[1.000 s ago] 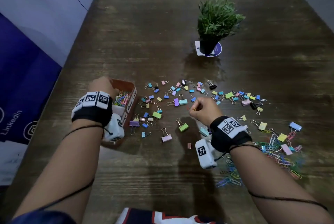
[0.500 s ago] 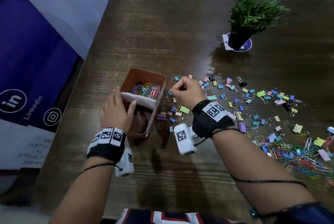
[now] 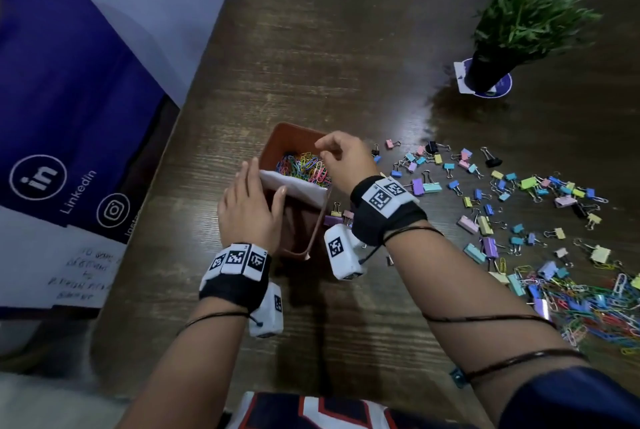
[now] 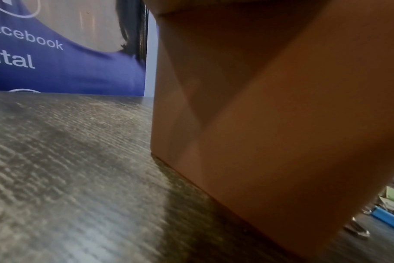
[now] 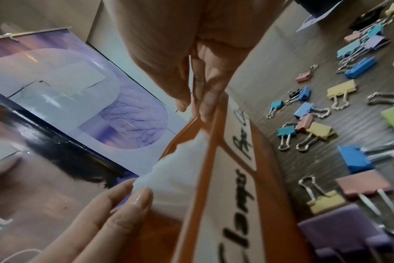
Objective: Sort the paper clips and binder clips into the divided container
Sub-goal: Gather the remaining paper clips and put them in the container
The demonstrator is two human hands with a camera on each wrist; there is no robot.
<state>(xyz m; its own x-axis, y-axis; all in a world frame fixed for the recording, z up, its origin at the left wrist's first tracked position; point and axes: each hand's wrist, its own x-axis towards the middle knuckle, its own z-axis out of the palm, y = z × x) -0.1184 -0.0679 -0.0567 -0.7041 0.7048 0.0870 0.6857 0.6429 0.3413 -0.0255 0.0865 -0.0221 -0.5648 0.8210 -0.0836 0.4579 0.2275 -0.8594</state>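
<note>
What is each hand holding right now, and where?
Left hand steadies the container at its white divider; what the right hand pinches cannot be told.

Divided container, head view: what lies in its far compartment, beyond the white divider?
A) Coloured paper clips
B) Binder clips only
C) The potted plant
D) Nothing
A: a tangle of coloured paper clips fills the far compartment of the divided container, beyond the white divider, while the binder clips lie loose on the table.
</note>
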